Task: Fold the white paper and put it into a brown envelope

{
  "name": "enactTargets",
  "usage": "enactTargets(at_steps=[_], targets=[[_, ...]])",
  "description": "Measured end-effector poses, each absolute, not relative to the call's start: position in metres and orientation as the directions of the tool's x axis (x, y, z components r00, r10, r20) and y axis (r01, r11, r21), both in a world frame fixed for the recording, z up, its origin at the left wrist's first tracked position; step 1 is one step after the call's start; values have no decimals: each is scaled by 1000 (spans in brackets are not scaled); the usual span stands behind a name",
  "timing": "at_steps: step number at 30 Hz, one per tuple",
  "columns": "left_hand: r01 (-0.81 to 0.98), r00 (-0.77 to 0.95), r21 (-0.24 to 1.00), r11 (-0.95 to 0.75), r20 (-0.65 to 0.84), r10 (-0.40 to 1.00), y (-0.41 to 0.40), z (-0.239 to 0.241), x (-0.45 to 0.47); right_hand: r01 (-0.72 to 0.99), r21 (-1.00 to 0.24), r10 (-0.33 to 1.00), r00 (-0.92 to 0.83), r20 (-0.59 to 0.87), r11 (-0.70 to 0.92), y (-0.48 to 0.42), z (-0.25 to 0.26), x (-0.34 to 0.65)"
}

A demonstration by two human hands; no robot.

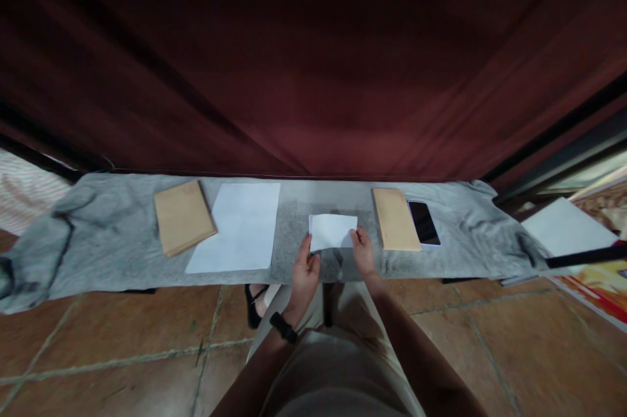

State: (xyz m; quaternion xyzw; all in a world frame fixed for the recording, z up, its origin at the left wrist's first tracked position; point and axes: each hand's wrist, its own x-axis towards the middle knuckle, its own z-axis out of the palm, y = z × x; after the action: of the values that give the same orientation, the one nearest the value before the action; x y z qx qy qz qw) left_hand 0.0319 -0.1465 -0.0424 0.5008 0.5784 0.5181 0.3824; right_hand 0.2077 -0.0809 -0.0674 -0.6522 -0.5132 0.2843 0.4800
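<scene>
A small folded sheet of white paper (333,232) is held just above the grey cloth, in front of my body. My left hand (306,271) grips its left edge, thumb toward the paper and a dark band on the wrist. At the lower right corner, my right hand (362,250) pinches the paper between thumb and fingers. Left of my hands lies a larger white sheet or stack of paper (240,227). A pile of brown envelopes (183,217) overlaps its left edge. To the right are brown envelopes (396,219), apart from my right hand.
A dark-screened phone (424,223) lies beside the right-hand envelopes. Grey cloth (117,227) covers the narrow table, with a dark red curtain (313,77) hanging along its back. A white board-like item (568,226) and colourful packaging (597,283) are at the far right. Below is brown tiled floor (147,365).
</scene>
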Motion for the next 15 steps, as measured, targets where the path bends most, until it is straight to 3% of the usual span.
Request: enactTargets(at_steps=[4,7,15], targets=[[151,-248,988,37,1,969,-143,-48,30,284,-958,946,318,64,-31,-80,-66,208],[160,-213,976,149,-113,971,-134,-50,21,288,-957,945,321,55,-42,-79,-63,209],[171,-131,958,231,-210,969,-108,-44,-1,331,-941,943,330,49,-67,-76,-59,210]])
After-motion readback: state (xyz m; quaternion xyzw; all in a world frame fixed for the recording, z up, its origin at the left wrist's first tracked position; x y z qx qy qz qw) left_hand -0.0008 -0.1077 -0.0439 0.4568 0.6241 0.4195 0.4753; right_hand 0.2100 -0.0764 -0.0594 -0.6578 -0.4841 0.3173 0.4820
